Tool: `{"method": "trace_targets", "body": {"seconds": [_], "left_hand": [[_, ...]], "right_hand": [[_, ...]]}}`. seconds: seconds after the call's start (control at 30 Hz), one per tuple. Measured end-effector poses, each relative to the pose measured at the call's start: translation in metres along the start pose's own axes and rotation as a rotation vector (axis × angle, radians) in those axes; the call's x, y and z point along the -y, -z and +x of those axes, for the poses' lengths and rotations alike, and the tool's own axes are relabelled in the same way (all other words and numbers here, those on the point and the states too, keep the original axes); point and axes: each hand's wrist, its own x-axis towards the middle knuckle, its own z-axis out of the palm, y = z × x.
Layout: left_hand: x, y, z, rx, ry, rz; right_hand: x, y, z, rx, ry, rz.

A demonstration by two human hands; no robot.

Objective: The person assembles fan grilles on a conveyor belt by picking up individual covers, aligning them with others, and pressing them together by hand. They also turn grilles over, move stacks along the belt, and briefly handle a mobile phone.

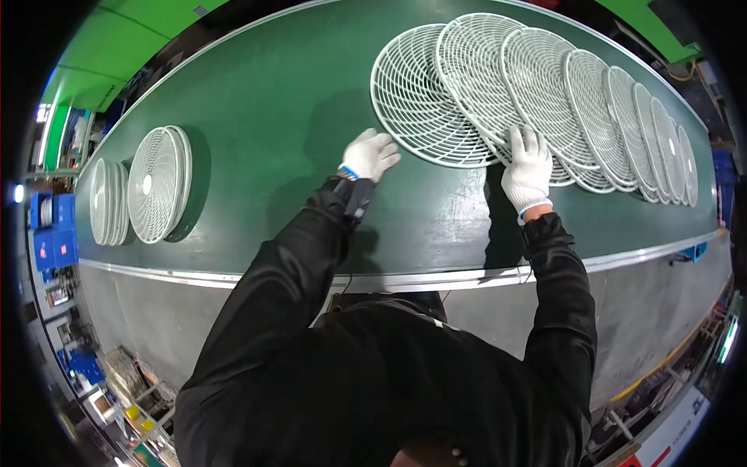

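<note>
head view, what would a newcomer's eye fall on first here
Probably the overlapping row of round white grilles, fanned across the right part of the green table. Next, the white-gloved hands at mid-table: the right hand on the grilles' near edges, the left hand close to the leftmost grille in that row. Two short stacks of similar grilles sit at the table's left end.

A round white grille with curving ribs is lying flat; right of this grille, matching grilles are overlapping in a long row and partly covering it.
</note>
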Motion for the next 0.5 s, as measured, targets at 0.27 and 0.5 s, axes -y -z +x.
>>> {"method": "trace_targets", "body": {"seconds": [0.27,0.5], "left_hand": [[-0.006,-0.141,0.047,-0.503,-0.045,0.681],[-0.135,-0.239,-0.072,-0.709,-0.356,1.565]], "right_hand": [[-0.043,-0.018,0.021,0.106,0.042,-0.125],[-0.176,0.073,0.06,-0.064,-0.377,0.235]]}}
